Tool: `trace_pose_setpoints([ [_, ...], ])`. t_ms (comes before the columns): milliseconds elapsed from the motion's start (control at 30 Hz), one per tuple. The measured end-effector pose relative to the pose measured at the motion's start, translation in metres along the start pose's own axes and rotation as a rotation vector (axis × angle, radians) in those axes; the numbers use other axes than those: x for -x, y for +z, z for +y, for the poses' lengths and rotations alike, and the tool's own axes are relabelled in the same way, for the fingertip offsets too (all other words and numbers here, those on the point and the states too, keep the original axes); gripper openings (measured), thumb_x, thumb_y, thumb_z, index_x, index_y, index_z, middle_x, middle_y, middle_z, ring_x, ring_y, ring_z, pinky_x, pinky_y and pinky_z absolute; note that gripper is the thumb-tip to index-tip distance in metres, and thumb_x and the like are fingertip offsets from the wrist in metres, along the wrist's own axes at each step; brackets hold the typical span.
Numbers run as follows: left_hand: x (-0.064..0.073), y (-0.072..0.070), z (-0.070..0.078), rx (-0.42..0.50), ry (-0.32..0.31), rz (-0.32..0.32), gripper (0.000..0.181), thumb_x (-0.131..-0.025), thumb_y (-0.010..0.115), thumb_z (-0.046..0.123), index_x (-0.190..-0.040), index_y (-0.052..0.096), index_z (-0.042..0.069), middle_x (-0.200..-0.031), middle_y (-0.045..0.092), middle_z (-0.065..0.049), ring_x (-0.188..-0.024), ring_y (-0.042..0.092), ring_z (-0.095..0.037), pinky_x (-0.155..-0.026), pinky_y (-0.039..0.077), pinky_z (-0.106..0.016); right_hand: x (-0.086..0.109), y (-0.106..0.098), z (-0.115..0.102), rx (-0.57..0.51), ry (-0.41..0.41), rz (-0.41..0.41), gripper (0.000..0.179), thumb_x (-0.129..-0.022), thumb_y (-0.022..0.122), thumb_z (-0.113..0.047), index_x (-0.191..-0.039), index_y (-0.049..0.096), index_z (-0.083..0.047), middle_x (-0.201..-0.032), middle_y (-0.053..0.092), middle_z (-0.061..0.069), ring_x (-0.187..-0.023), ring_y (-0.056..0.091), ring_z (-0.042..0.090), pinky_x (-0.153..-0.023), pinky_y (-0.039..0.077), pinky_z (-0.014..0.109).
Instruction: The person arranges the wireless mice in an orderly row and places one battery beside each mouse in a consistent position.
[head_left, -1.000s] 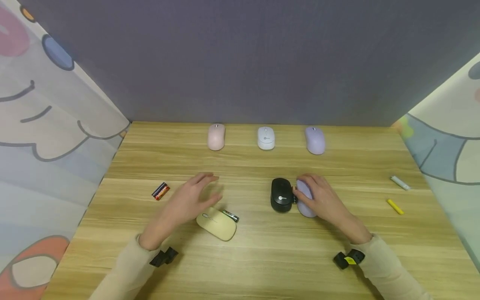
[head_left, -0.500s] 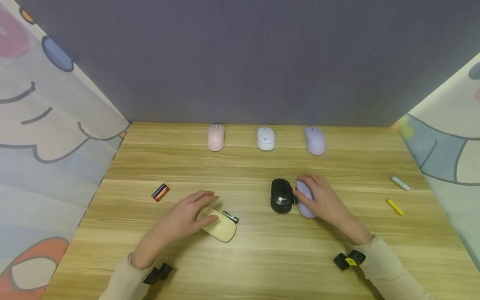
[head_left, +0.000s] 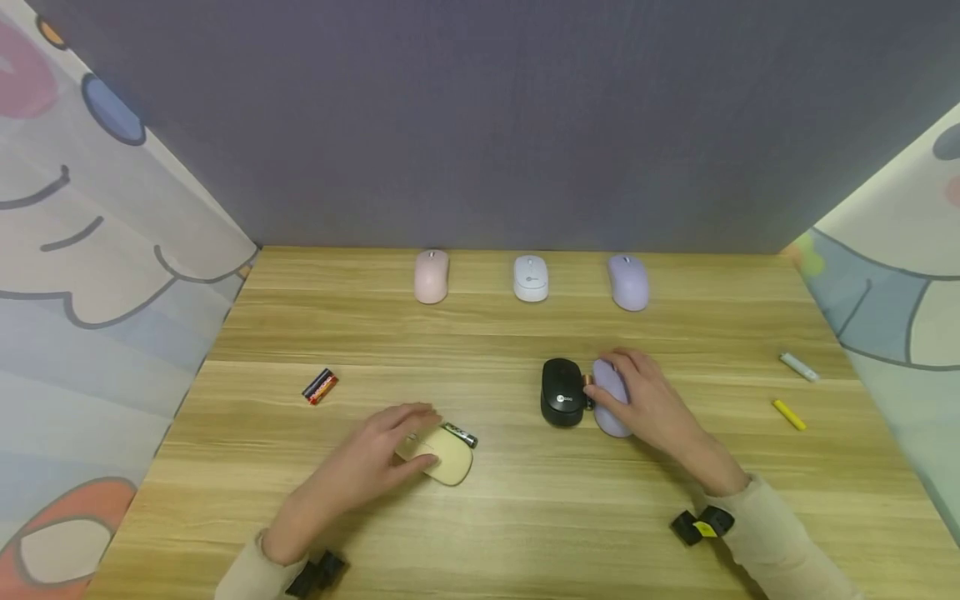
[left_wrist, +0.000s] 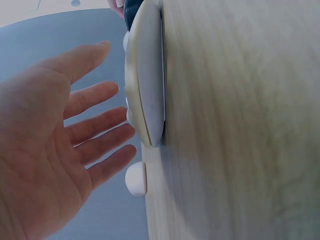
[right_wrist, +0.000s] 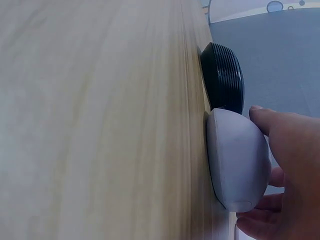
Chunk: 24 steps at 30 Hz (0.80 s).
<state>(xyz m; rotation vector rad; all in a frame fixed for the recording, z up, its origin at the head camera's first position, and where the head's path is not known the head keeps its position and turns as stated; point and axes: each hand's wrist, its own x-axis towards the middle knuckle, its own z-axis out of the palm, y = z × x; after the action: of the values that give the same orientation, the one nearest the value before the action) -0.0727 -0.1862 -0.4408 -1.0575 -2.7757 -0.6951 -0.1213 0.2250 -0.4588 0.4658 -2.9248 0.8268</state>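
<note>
A yellow mouse (head_left: 450, 457) lies askew on the wooden table, with a green-and-black battery (head_left: 460, 434) along its upper right side. My left hand (head_left: 375, 450) hovers over the mouse's left part; the left wrist view shows its fingers spread and the palm holding nothing. With my right hand (head_left: 648, 400) I grip a purple mouse (head_left: 611, 408), thumb on its left side and fingers over its far right. Just left of it stands a black mouse (head_left: 562, 392). Between those two mice a dark battery with a copper end (head_left: 588, 392) is partly hidden by my thumb.
Along the back edge sit a pink mouse (head_left: 431, 277), a white mouse (head_left: 531, 278) and another purple mouse (head_left: 628, 282). Two red-and-black batteries (head_left: 320, 387) lie at left; a white battery (head_left: 799, 367) and a yellow one (head_left: 790, 414) at right. A grey panel (head_left: 517, 125) rises behind.
My left hand has come down and toward me, from beyond the yellow mouse to over its left part. The right hand has stayed on the purple mouse.
</note>
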Motion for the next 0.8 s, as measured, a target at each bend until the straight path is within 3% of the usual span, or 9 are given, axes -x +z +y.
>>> trace_pose_setpoints([
  [500, 0.0005, 0.0043, 0.0041, -0.003, -0.061, -0.079, 0.050, -0.092, 0.079, 0.034, -0.132, 0.068, 0.008, -0.136, 0.066, -0.010, -0.122, 0.065, -0.031, -0.103, 0.055, -0.051, 0.0065, -0.0006, -0.0024, 0.037, 0.055, 0.013, 0.074, -0.090, 0.079, -0.045, -0.141, 0.052, 0.002, -0.136, 0.056, 0.029, -0.120, 0.055, 0.047, -0.090, 0.054, 0.062],
  [800, -0.0007, 0.0044, 0.0017, 0.012, -0.053, -0.090, 0.049, -0.092, 0.079, 0.033, -0.131, 0.068, 0.006, -0.133, 0.068, -0.010, -0.120, 0.066, -0.029, -0.102, 0.055, -0.048, 0.0058, 0.0003, -0.0044, 0.043, 0.056, 0.015, 0.070, -0.092, 0.078, -0.040, -0.139, 0.053, 0.006, -0.128, 0.060, 0.030, -0.115, 0.057, 0.048, -0.088, 0.055, 0.060],
])
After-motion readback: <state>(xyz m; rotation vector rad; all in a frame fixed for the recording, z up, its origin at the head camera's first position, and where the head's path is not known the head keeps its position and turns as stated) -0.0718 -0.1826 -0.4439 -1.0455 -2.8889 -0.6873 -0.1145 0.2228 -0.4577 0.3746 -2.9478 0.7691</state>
